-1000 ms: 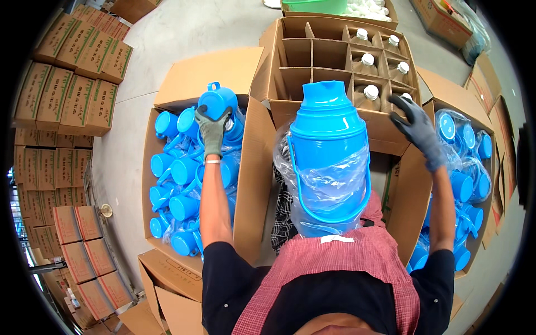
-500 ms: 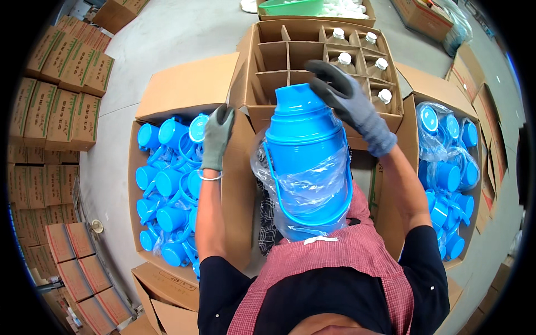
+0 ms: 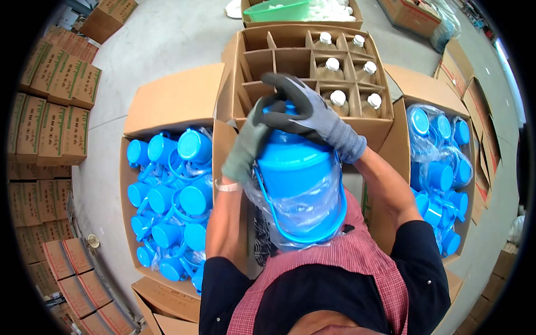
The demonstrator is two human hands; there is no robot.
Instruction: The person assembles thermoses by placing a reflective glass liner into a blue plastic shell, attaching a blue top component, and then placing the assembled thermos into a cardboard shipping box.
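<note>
A blue plastic thermos jug (image 3: 301, 167) stands upright in front of me, with clear film wrapped round its body and a blue carrying handle hanging down its front. Both my hands wear grey work gloves and close round its narrow top. My left hand (image 3: 250, 139) presses on the left side of the neck. Over the top and right side lies my right hand (image 3: 310, 111), its fingers bent and slightly blurred. Most of the mouth is hidden under the gloves. Just beyond is a divided carton (image 3: 368, 129) with several white-capped bottles (image 3: 338, 100) in its right-hand cells.
An open carton (image 3: 129, 223) of blue jugs (image 3: 195, 146) stands on my left; another holding film-wrapped blue jugs (image 3: 441, 176) stands on my right. A green basin (image 3: 276, 11) sits at the far end. Stacked cartons (image 3: 56, 134) line the left side. Cardboard flaps stick out around me.
My left hand has moved from the left carton's edge onto the jug's neck. My right hand has shifted left over the top, uncovering a bottle behind it. The view has shifted slightly.
</note>
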